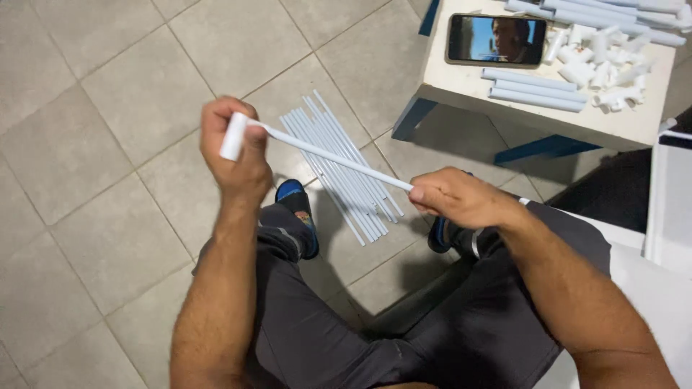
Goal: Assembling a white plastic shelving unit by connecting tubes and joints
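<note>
While the person sits with knees apart over the grey tiled floor (94, 144), the left hand (234, 155) is raised and curled into a fist around a short white pipe fitting (233, 137), whose upper end pokes out above the fingers. Into that fitting runs a thin white tube (331, 158), slanting down and to the right across the gap between the knees. The right hand (461, 198) grips the tube's other end, fingers folded tight over it, thumb pressed along the top, so both hands are closed and neither is spread. Below the tube, on the tiles just ahead of the feet, lies a loose bundle of similar white tubes (339, 169), side by side and roughly parallel, fanning a little at the far end. One blue-and-black sandal (295, 198) shows beside the bundle; the other foot is mostly hidden behind the right hand. At upper right stands a small white table with blue legs (504, 119). It serves as the only holder of parts here: on its top rest three thicker pale pipes (533, 90) lying close together, a heap of small white fittings (605, 65) beside them, longer pipes (598, 13) along the far edge, and a phone (496, 39) lying flat with its screen lit. I cannot tell how deep the tube sits inside the fitting, since the fist covers the joint.
</note>
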